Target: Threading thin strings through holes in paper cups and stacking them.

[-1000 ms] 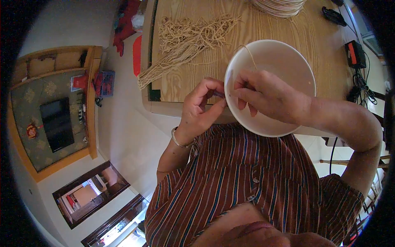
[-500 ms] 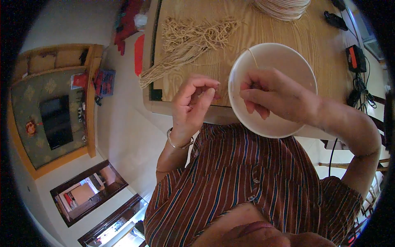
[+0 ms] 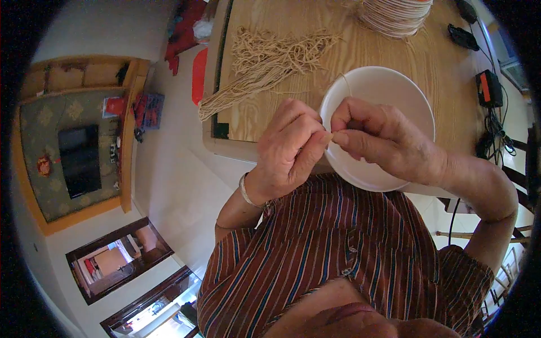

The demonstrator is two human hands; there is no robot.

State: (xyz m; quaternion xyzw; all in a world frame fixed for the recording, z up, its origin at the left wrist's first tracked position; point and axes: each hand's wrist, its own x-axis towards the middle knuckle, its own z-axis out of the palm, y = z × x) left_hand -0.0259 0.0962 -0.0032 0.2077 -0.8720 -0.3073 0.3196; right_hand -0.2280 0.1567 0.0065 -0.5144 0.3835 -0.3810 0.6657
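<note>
Over the left rim of a white bowl [image 3: 414,107], my left hand [image 3: 293,146] and my right hand [image 3: 389,138] meet at the fingertips. Both are closed in a pinch, thumb against forefinger. A thin tan cord [image 3: 347,85] arches over the bowl's rim and drops behind my right hand, which seems to grip it; its end is hidden by the fingers. Whatever lies between my left fingertips is too small to make out. Beyond my left hand, a bundle of tan cords [image 3: 253,79] lies on the wooden table, loose and tangled at its far end.
At the far edge stands a large coil of pale cord [image 3: 394,17]. The wooden table [image 3: 451,73] carries a black adapter [image 3: 488,88] with tangled cables [image 3: 496,132] at the right, and a black object [image 3: 462,37] farther back. A red object [image 3: 199,76] shows beside the table's left edge.
My left hand has moved right and closed, its fingertips now meeting those of my right hand at the bowl's rim. My right hand has turned into a thumb-and-forefinger pinch.
</note>
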